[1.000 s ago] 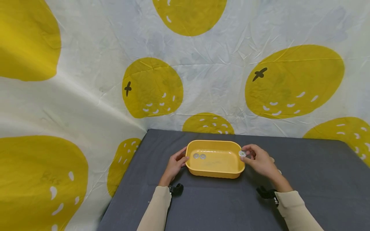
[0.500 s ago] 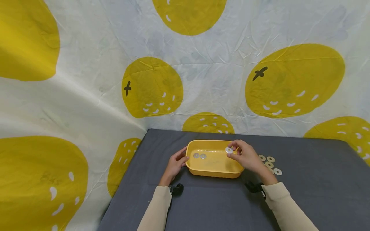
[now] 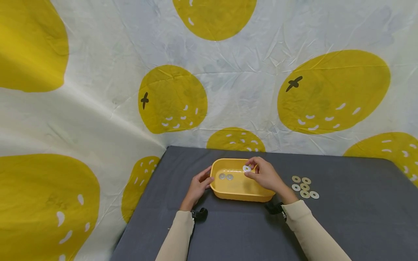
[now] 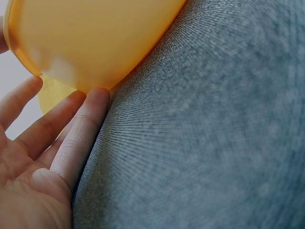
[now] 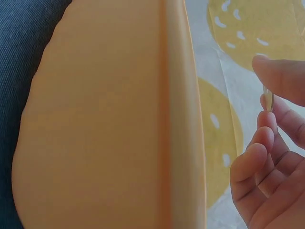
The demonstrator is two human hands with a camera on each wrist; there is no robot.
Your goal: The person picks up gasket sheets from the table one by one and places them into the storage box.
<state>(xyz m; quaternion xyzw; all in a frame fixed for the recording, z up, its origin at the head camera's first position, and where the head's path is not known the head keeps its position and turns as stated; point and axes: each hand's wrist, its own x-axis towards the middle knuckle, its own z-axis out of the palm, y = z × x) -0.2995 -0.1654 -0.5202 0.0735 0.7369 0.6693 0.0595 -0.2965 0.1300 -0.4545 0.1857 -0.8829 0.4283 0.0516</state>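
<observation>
A yellow plastic tray (image 3: 241,197) stands on the dark cloth, with two flat metal washers (image 3: 229,177) side by side on its floor at the left. My left hand (image 3: 197,185) holds the tray's left end, thumb at the rim; in the left wrist view its fingertips (image 4: 99,95) touch the outer wall. Over the tray's right half, my right hand (image 3: 265,175) pinches another washer (image 3: 246,168) between thumb and fingers. From the right wrist, that washer (image 5: 268,98) shows edge-on, above the level of the tray's rim (image 5: 188,119).
Several more washers (image 3: 305,187), silver and brassy, lie in a loose cluster on the cloth right of the tray. The dark cloth-covered table (image 3: 235,232) meets a white hanging sheet (image 3: 241,105) with yellow fruit prints at the back and left.
My right hand has carried the pinched washer leftward from the tray's right rim to above its inside, uncovering the cluster of washers on the cloth. My left hand stays on the tray.
</observation>
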